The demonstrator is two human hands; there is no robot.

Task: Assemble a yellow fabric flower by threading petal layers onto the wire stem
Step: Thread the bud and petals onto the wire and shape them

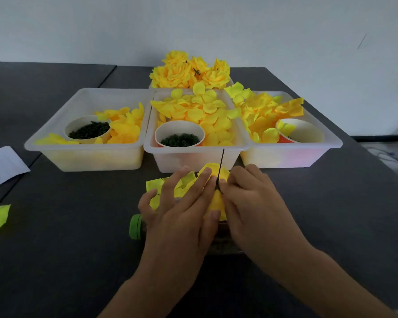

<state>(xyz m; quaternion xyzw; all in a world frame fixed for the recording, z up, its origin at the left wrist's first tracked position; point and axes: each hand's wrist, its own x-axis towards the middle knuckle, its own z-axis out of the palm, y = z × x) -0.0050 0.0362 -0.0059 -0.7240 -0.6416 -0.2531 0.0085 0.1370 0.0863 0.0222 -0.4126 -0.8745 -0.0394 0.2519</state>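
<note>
A yellow fabric flower (217, 200) on a thin dark wire stem (221, 165) is held above the dark grey table (78, 226), just before the middle translucent plastic bin (193, 157). It is gripped between the left hand (182, 216) and right hand (253, 203), held close together; loose yellow petal layers (170, 184) are held under the left fingers.

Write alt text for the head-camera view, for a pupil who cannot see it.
Two hands work a yellow fabric flower on a dark table: the left hand cups its petals, and the right hand pinches at the wire stem, which sticks up. Behind stand three clear bins of loose petals with paper cups, and finished flowers farther back.
</note>
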